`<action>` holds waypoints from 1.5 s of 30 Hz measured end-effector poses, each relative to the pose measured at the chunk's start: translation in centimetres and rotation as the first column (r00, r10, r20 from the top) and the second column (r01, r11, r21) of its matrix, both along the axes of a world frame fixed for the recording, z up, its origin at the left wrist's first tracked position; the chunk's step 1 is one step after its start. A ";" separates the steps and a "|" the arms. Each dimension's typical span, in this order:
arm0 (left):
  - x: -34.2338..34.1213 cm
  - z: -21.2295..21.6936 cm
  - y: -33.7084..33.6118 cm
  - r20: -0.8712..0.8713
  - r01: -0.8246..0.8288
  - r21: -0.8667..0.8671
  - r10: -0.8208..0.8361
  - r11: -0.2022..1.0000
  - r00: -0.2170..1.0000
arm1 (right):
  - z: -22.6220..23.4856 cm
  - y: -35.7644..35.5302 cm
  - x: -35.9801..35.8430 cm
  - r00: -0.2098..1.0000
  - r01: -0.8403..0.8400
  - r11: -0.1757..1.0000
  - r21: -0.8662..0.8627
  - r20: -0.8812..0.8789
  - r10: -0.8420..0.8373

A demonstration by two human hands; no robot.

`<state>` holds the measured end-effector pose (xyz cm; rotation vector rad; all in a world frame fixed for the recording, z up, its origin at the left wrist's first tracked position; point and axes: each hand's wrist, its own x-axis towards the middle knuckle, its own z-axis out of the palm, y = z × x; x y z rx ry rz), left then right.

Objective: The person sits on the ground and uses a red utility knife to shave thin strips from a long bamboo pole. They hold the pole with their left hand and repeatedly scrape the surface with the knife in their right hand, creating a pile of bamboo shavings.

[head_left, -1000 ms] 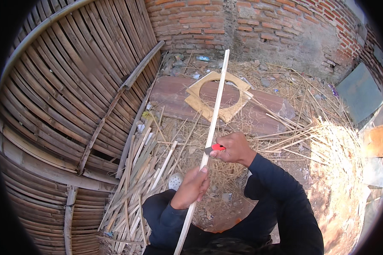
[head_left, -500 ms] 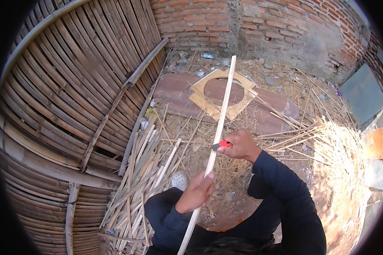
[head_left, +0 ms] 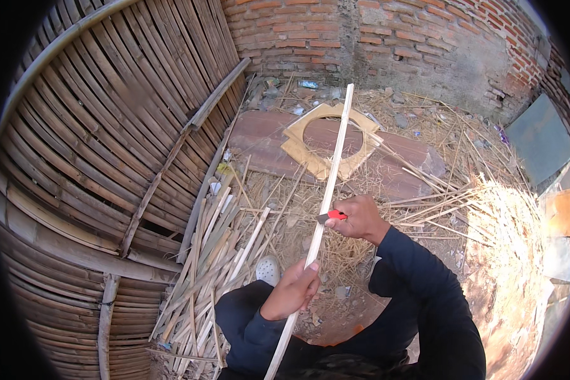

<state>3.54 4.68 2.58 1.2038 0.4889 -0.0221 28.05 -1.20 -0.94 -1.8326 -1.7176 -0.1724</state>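
Observation:
A long pale strip of bamboo (head_left: 337, 158) slants up and away from the lower edge, past my legs and over the board. My left hand (head_left: 291, 291) is closed around its lower part, thumb on top. Farther up, my right hand (head_left: 360, 217) grips a red utility knife (head_left: 337, 215), whose dark end lies against the strip. Most of the knife's handle is hidden in my fingers.
A slatted bamboo wall (head_left: 107, 126) stands on the left, with a pile of cut strips (head_left: 206, 253) near its foot. Ahead, a yellowish board with a round hole (head_left: 297, 155) lies on a brown panel (head_left: 259, 142). Shavings litter the ground before a brick wall (head_left: 411, 44).
The strip's far end has moved very slightly to the right, and the knife with it. Both hands keep their grips in nearly the same places.

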 end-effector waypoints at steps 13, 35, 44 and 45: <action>0.1 -2.4 -2.7 -0.003 0.121 0.169 -0.123 0.978 0.992 | -1.9 -1.1 14.4 0.743 0.658 0.753 -0.031 -0.142 -0.655; 2.0 -1.1 -1.4 0.183 -0.195 -0.005 0.192 0.981 0.964 | 0.4 -0.7 0.2 1.000 -0.004 1.000 -0.009 0.004 0.004; 1.9 -1.7 -1.1 0.216 -0.221 0.064 0.203 0.973 0.955 | 0.4 0.6 1.2 0.990 -0.028 0.999 0.046 0.142 0.021; 1.9 -1.7 -1.1 0.224 -0.226 0.062 0.207 0.972 0.952 | 0.3 0.7 1.4 0.985 -0.027 0.998 0.055 0.170 0.018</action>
